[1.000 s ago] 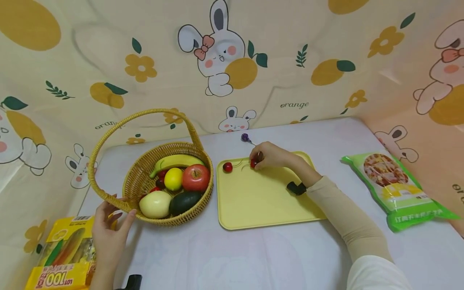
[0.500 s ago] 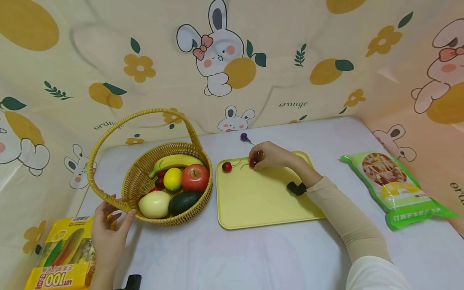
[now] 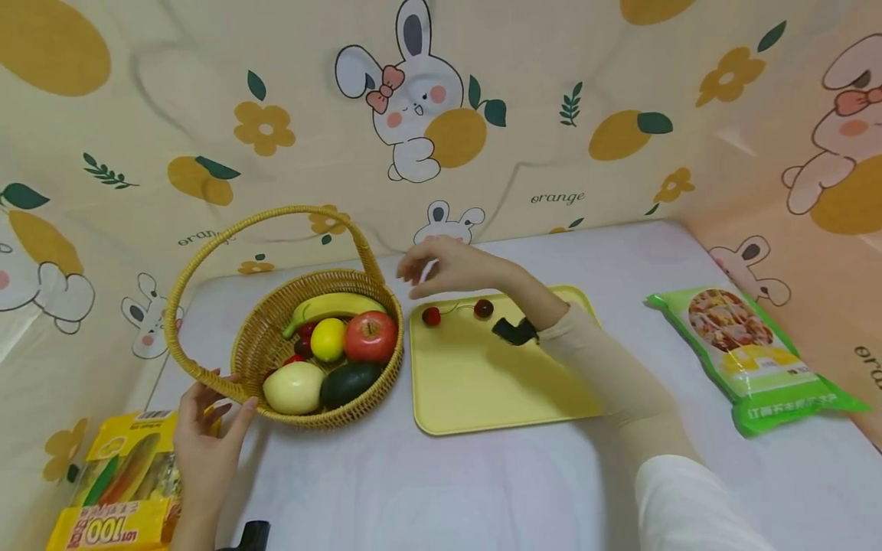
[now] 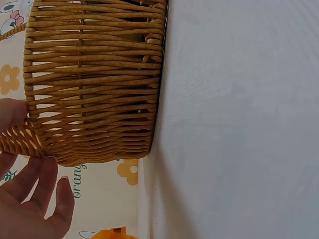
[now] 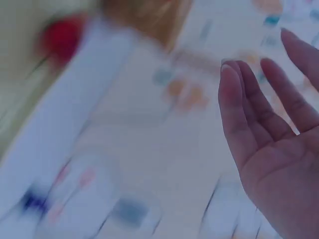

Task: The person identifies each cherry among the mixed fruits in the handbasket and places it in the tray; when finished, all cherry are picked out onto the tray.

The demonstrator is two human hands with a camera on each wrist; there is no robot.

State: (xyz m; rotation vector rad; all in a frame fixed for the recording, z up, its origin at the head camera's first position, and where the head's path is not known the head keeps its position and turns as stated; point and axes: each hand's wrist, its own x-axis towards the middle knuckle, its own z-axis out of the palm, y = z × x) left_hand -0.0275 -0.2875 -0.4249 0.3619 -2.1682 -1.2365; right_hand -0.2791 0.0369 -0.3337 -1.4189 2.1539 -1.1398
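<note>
My left hand (image 3: 210, 436) grips the rim of a wicker basket (image 3: 248, 329) at the base of its tall handle, thumb in front and fingers behind. Inside the basket lie a banana (image 3: 338, 306), a lemon (image 3: 328, 340), a red apple (image 3: 372, 337), a pale round fruit (image 3: 295, 388), a dark green oval fruit (image 3: 350, 385) and small red fruits. My right hand (image 3: 455, 268) hovers over the back left of the yellow tray (image 3: 496, 383), fingers loosely bent, holding nothing. Two cherries, one red (image 3: 431, 316) and one darker (image 3: 484, 308), rest on the tray with stems nearly meeting.
A green snack bag (image 3: 751, 352) lies at the table's right. At the lower left is a yellow package (image 3: 117, 482). Printed cloth walls (image 3: 537, 161) enclose the back and sides. A blurred purple thing (image 5: 35, 199) shows in the right wrist view.
My right hand has let go of the darker cherry on the tray and moved left and back towards the basket, now covering the purple lollipop. My left hand stays on the basket.
</note>
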